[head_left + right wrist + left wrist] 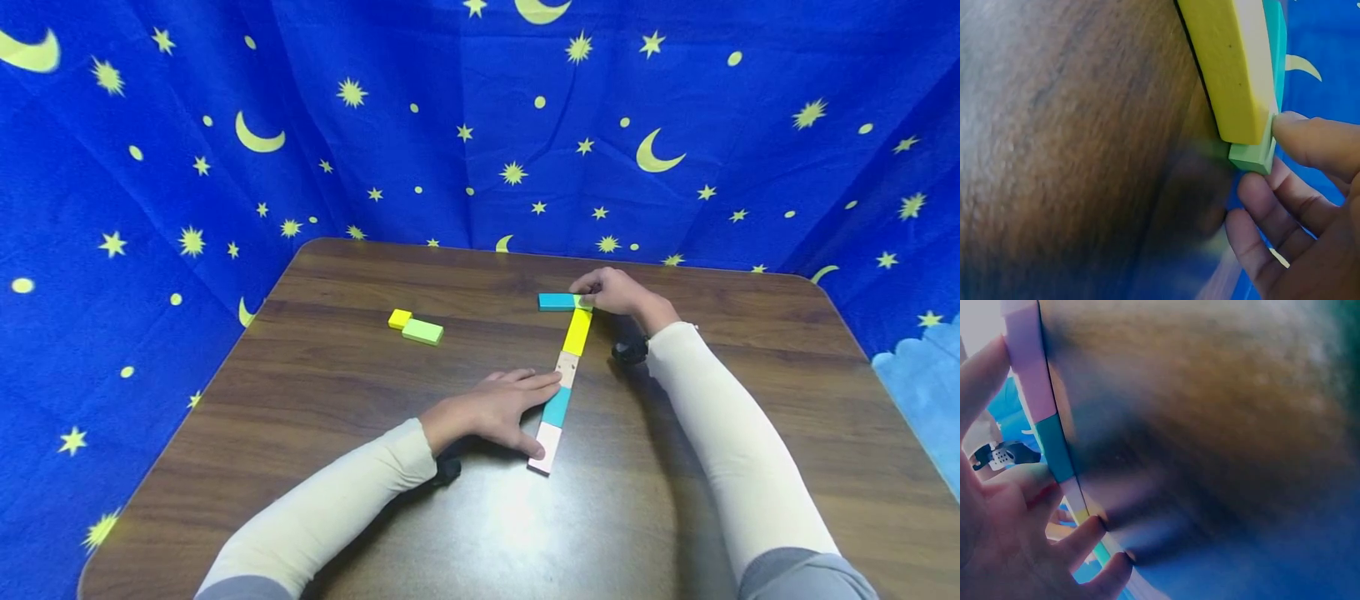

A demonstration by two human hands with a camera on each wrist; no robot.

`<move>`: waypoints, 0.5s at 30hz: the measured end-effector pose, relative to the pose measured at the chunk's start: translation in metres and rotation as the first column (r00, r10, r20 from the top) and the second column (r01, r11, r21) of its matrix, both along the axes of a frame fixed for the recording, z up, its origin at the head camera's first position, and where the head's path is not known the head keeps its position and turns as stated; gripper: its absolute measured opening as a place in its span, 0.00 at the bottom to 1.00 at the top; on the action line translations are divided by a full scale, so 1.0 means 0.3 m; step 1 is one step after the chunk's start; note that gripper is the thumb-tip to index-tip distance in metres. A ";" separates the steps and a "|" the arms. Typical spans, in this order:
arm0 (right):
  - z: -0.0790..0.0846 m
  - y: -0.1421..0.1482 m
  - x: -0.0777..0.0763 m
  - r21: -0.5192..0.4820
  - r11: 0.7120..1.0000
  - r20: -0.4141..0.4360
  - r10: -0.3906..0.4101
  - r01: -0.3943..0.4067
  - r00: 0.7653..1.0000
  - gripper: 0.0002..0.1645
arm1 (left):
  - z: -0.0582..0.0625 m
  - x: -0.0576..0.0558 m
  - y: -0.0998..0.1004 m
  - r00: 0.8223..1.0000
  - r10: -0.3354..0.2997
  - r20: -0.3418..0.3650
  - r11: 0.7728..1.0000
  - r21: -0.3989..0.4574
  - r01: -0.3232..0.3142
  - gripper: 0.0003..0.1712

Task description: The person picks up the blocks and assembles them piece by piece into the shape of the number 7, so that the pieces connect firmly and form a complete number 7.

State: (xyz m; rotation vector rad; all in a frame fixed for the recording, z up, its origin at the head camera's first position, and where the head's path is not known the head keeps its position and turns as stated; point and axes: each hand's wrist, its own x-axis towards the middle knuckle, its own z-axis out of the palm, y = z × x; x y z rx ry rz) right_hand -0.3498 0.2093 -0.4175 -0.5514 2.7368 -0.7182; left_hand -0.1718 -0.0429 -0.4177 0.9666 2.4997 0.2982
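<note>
In the head view, the bare right hand [615, 292] hides part of the small light-green rectangular block [581, 302]. The dark marks on the pale wooden block [567, 372], partly under the bare left hand [504, 410], are too small to read. The top edge crops the yellow wooden block [1225, 69] in the right wrist view; the brown wood-grain tabletop [1210, 394] blurs in the left.

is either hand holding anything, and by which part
The right hand appears to pinch a light-green rectangular block by its free end; the left hand holds nothing.
</note>
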 end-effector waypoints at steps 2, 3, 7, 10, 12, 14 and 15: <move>0.000 -0.001 0.002 0.000 1.000 -0.002 -0.002 0.002 1.000 0.18 | 0.000 0.000 0.001 1.000 0.001 0.000 1.000 -0.002 -0.001 0.56; 0.000 -0.001 0.003 0.000 1.000 -0.001 -0.004 0.004 1.000 0.18 | 0.000 0.000 0.002 1.000 0.002 0.001 1.000 -0.002 -0.002 0.56; 0.000 -0.001 0.009 0.003 1.000 0.015 -0.018 0.018 1.000 0.18 | -0.002 0.000 0.002 1.000 0.001 -0.004 1.000 -0.005 -0.001 0.56; -0.002 0.000 0.011 0.005 1.000 0.026 -0.031 0.031 0.999 0.19 | -0.002 -0.001 0.002 1.000 0.003 -0.001 1.000 -0.005 -0.003 0.57; -0.005 0.000 0.012 0.007 0.999 0.027 -0.032 0.032 0.999 0.19 | -0.002 -0.001 0.002 1.000 0.005 0.003 1.000 -0.002 -0.005 0.57; -0.007 0.001 0.014 0.006 0.999 0.029 -0.041 0.040 0.999 0.19 | -0.003 -0.001 0.002 1.000 0.005 0.005 1.000 -0.001 -0.005 0.57; -0.007 0.002 0.015 0.006 0.999 0.029 -0.045 0.044 0.999 0.19 | -0.003 -0.001 0.002 1.000 0.005 0.005 1.000 0.000 -0.005 0.57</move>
